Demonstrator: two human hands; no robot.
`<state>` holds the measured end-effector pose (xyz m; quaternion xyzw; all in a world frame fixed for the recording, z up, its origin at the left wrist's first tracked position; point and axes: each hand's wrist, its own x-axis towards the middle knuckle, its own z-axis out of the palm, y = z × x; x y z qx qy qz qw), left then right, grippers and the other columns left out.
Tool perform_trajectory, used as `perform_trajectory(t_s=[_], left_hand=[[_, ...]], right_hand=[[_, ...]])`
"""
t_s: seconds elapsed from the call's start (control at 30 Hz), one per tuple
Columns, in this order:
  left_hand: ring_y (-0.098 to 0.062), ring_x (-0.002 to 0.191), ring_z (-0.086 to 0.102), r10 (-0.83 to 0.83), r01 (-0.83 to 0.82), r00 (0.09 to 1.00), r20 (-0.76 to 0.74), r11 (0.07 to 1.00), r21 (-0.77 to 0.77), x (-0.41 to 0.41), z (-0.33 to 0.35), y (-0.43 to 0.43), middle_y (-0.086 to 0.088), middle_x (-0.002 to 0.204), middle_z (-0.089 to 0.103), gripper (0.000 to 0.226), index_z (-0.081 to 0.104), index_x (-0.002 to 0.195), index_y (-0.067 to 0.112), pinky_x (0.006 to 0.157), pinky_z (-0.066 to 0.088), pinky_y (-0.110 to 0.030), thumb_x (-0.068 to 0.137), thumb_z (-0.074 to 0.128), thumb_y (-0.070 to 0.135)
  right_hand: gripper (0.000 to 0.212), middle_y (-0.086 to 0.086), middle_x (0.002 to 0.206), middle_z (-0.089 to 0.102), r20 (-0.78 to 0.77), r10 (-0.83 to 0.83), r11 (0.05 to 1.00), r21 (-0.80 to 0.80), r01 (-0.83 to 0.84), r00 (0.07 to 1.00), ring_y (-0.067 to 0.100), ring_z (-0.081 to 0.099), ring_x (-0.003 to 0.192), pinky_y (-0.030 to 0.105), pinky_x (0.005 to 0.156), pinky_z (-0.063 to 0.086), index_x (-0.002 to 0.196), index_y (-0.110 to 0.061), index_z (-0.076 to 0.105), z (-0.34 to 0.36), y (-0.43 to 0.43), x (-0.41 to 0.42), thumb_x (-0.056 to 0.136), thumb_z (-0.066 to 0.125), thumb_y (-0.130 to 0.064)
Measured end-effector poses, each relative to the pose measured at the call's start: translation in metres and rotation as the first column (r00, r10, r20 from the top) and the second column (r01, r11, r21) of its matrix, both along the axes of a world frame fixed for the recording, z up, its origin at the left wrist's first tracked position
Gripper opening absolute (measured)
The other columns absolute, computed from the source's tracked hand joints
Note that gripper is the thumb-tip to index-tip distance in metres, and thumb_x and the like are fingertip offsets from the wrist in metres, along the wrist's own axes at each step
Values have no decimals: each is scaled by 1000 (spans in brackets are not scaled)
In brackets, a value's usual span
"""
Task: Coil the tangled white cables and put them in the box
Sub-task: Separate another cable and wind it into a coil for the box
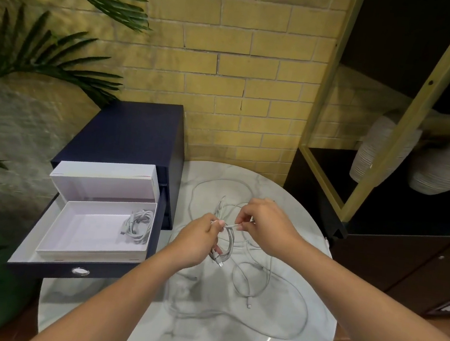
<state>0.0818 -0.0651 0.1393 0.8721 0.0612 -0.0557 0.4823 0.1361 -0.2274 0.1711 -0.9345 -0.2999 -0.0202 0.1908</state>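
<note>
Cable loops point(229, 244) are gripped centre-frame by the left hand point(196, 241), their strand pinched by the right hand point(266, 225), seemingly for wrapping.

A small white cable loop point(227, 242) hangs pinched between the fingers point(209, 225). More white cables point(246, 294) lie tangled below and right of them. Left of the fingers, the open white box point(85, 230) holds one coiled cable point(137, 226).

The left hand point(197, 241) is held forward and curled round a white cable coil point(231, 241), while the right hand point(269, 227), just beside it, is pinched on its strand.
</note>
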Motion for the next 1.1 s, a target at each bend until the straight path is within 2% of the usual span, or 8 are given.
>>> perform_trajectory(t_s=[0.17, 0.33, 0.43, 0.63, 0.73, 0.9, 1.0, 1.1], left_hand=[[0, 57, 62, 95, -88, 994, 57, 990, -114, 0, 3, 5, 2, 72, 52, 25, 51, 93, 18, 55, 45, -19, 103, 34, 33], [-4, 58, 62, 183, -152, 981, 61, 929, -339, 2, 5, 1, -1, 67, 45, 26, 53, 94, 16, 48, 46, -14, 104, 34, 31], [-6, 60, 63, 228, -186, 972, 66, 904, -384, 4, 5, -3, 0, 64, 44, 27, 53, 98, 13, 54, 50, -19, 104, 34, 31], [-8, 63, 59, 213, -193, 977, -25, 823, -534, 6, 6, -7, 0, 70, 54, 27, 53, 93, 13, 66, 52, -26, 104, 36, 31], [-11, 75, 52, 193, -179, 981, 3, 917, -357, 4, 3, -2, 2, 83, 54, 33, 56, 99, 11, 77, 47, -31, 102, 37, 38], [-13, 69, 51, 147, -145, 987, 65, 989, -28, 7, -9, 13, 3, 79, 54, 33, 54, 93, 15, 66, 44, -31, 96, 47, 48], [-15, 74, 63, 164, -178, 982, -93, 968, -178, 6, -11, 13, -4, 88, 65, 36, 57, 103, 9, 70, 53, -33, 96, 51, 43], [-20, 77, 62, 180, -198, 980, -84, 921, -337, 7, -9, 13, -6, 83, 66, 27, 63, 99, 2, 79, 53, -38, 96, 56, 28]], right_hand=[[3, -11, 77, 52, -87, -78, 982, 165, 92, 993, 4, 46, 71, 10, 61, 33, 87, -17, 70, -9, -7, -1, 88, 67, -16], [12, -7, 77, 66, -372, -102, 894, 372, 249, 923, 8, 61, 75, 14, 71, 48, 83, -15, 71, -20, -8, -8, 91, 64, -20], [28, 6, 79, 71, -580, 4, 772, 520, 366, 815, 21, 67, 77, 37, 85, 56, 85, -7, 72, -25, -1, -14, 93, 61, -31], [21, 14, 83, 63, -733, 156, 551, 621, 557, 662, 16, 64, 69, 24, 69, 55, 98, 2, 64, -25, 9, -18, 83, 72, -9], [19, 22, 91, 64, -742, 176, 485, 638, 598, 647, 16, 68, 71, 21, 64, 55, 100, 3, 60, -23, 9, -20, 83, 70, -1], [24, 21, 89, 65, -708, 190, 525, 658, 539, 680, 5, 61, 55, 17, 55, 48, 106, 3, 56, -19, 11, -23, 84, 67, 2], [23, 15, 86, 65, -708, 222, 551, 658, 513, 670, 7, 63, 60, 19, 57, 49, 107, 0, 55, -18, 15, -24, 86, 64, 2], [16, 9, 83, 66, -748, 280, 544, 640, 542, 602, 12, 62, 69, 24, 67, 49, 103, -11, 52, -18, 17, -25, 91, 61, -5]])
